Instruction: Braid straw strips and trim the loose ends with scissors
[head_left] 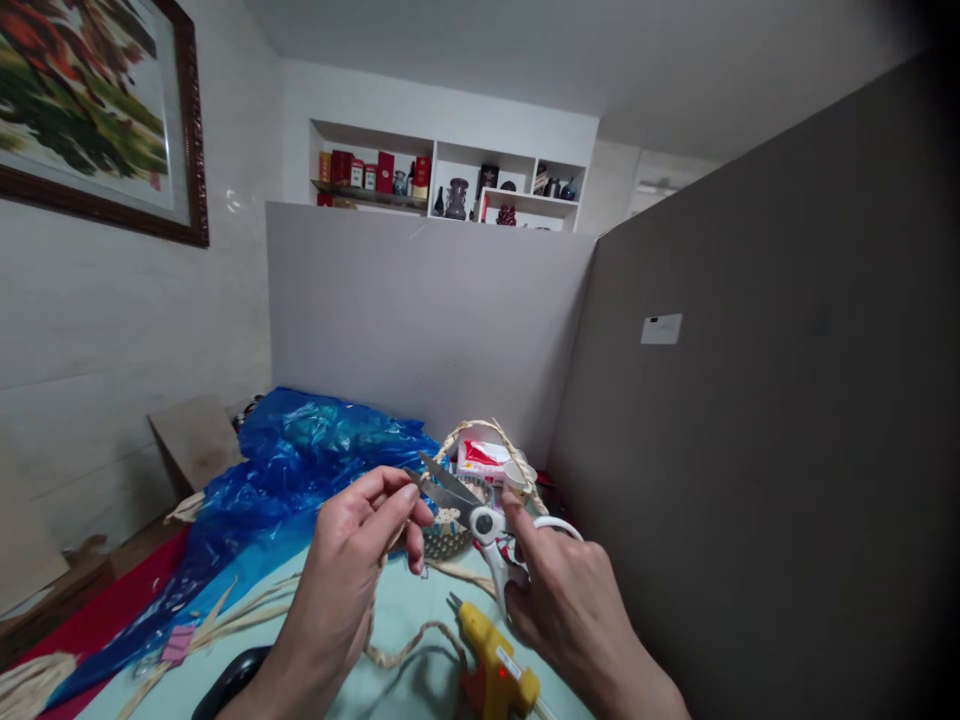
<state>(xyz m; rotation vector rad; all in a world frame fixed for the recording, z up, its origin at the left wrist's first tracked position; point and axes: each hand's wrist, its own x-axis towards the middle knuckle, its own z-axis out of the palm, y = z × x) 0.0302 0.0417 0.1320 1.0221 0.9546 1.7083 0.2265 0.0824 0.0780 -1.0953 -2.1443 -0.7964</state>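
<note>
My right hand [562, 600] is wrapped round the white handles of a pair of scissors [469, 508], whose blades are parted and point up and left. My left hand [360, 550] pinches a thin straw-coloured braided cord [397, 650] right at the blade tips; the cord hangs down and loops over the pale green table top [420, 600]. A yellow hot glue gun [495, 670] lies just below both hands, with a red light lit on its body.
A crumpled blue plastic sheet [300, 460] covers the table's left and back. A woven basket handle [487, 435] arches over a red-and-white box [484, 458]. Straw strips [225, 620] lie at the left. Grey partition panels [750, 400] stand behind and right. A black object [229, 680] sits near my left wrist.
</note>
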